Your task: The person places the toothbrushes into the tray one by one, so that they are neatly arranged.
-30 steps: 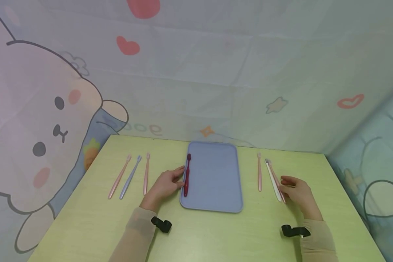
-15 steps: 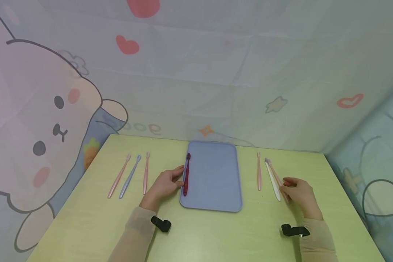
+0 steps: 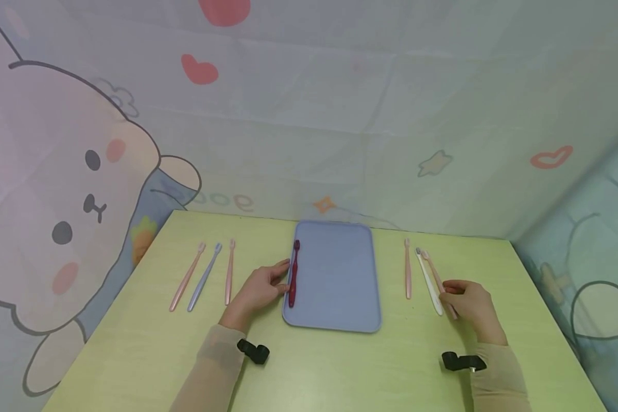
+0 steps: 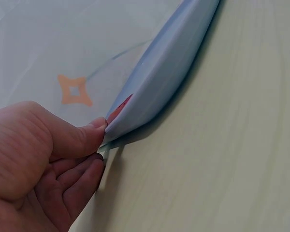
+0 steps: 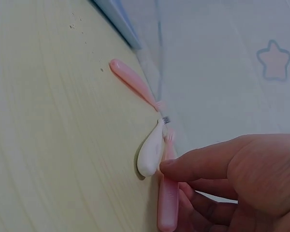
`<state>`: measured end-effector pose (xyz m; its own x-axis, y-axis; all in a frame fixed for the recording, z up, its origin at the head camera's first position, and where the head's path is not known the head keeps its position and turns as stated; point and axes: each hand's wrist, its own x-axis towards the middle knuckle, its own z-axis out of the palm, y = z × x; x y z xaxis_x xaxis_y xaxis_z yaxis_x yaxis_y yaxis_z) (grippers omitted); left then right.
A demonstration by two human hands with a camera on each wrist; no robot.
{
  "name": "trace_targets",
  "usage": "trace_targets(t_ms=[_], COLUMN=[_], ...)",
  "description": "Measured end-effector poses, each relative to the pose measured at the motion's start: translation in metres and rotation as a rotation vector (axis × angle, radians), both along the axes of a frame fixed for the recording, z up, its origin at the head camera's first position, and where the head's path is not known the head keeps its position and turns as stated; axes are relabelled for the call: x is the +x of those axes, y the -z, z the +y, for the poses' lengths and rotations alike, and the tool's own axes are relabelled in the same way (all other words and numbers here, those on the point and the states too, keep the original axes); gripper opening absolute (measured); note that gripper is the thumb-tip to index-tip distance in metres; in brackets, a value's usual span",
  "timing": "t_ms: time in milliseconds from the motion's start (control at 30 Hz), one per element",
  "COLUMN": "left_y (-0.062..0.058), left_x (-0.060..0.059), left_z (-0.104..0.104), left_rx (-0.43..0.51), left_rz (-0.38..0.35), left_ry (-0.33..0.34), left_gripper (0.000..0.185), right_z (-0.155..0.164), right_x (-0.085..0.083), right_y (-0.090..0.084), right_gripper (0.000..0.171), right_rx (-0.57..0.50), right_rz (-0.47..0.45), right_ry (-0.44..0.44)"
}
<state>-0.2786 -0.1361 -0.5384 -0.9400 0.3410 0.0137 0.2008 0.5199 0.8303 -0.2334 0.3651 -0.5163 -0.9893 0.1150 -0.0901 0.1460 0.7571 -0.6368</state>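
My left hand (image 3: 259, 290) holds the left rim of a blue tray (image 3: 340, 274), thumb at the edge and fingers curled below it in the left wrist view. On the tray, along that side, lies a dark red toothbrush (image 3: 294, 274). With thumb and fingers my right hand (image 3: 471, 303) pinches the handle of a pink toothbrush (image 5: 168, 203), its bristle head pointing away from me. Right beside it, to the left, a white toothbrush (image 3: 430, 286) with dark bristles lies on the table. Another pink toothbrush (image 3: 408, 269) rests farther left.
Left of the tray, a pink toothbrush (image 3: 187, 277), a blue toothbrush (image 3: 204, 278) and a second pink toothbrush (image 3: 229, 273) lie on the pale yellow table (image 3: 319, 372). A printed cloth (image 3: 298, 114) hangs behind the table's back edge.
The pink toothbrush in my right hand has shifted slightly right, its handle moving away from the white one. My left hand has stayed at the tray's rim.
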Motion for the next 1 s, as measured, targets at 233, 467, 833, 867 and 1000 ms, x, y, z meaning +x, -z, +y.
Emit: trace_targets(t_ms=[233, 467, 833, 867, 1000], left_y=[-0.0019, 0.0002, -0.0002, -0.0002, 0.0006], left_x=[-0.0002, 0.0005, 0.0009, 0.0009, 0.0005], left_z=[0.0011, 0.0001, 0.0003, 0.0003, 0.0007], left_rx=[0.009, 0.008, 0.008, 0.008, 0.007], left_rz=[-0.012, -0.011, -0.009, -0.011, -0.012], left_ry=[0.001, 0.0, -0.004, -0.005, -0.006], left_gripper=[0.062, 0.061, 0.061, 0.061, 0.061], right_z=[-0.0018, -0.0019, -0.0019, -0.0019, -0.0013], right_x=[-0.0009, -0.0012, -0.0003, -0.0001, 0.0008], right_y=[-0.0026, -0.0033, -0.0047, -0.0051, -0.0061], right_gripper=[0.044, 0.044, 0.044, 0.044, 0.045], right_rx=[0.016, 0.013, 0.017, 0.015, 0.012], right_rz=[-0.001, -0.007, -0.003, -0.004, -0.011], right_ry=[-0.008, -0.01, -0.018, -0.019, -0.013])
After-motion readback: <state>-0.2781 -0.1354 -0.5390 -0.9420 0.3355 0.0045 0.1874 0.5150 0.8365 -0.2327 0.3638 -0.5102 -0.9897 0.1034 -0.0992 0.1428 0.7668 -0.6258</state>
